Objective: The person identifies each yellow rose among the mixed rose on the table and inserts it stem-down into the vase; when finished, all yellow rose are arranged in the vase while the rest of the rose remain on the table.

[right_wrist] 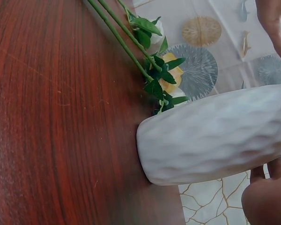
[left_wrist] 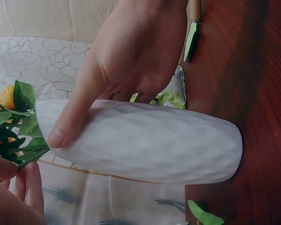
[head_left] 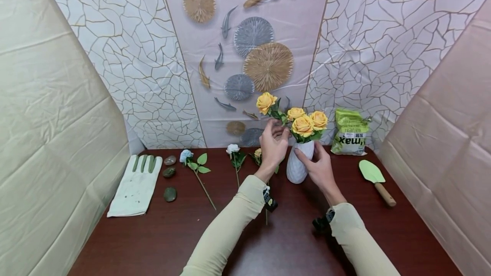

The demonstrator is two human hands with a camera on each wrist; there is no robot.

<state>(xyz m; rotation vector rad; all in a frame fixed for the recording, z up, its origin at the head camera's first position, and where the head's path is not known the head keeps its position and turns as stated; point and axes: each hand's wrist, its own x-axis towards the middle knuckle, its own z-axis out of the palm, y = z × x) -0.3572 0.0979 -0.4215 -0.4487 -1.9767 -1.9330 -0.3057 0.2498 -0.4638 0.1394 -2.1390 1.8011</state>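
With the right hand (head_left: 321,168) curled round it, I grip the white vase (head_left: 296,170) near the rear edge of the worktop (head_left: 153,244); the left hand (head_left: 273,145) appears to pinch the leaning yellow rose (head_left: 266,103). I should brace the vase, adjusting gently

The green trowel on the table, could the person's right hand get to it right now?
Probably yes: nothing shows between the right hand and the trowel. That hand is holding the white vase, though, so it would likely need to let go first.
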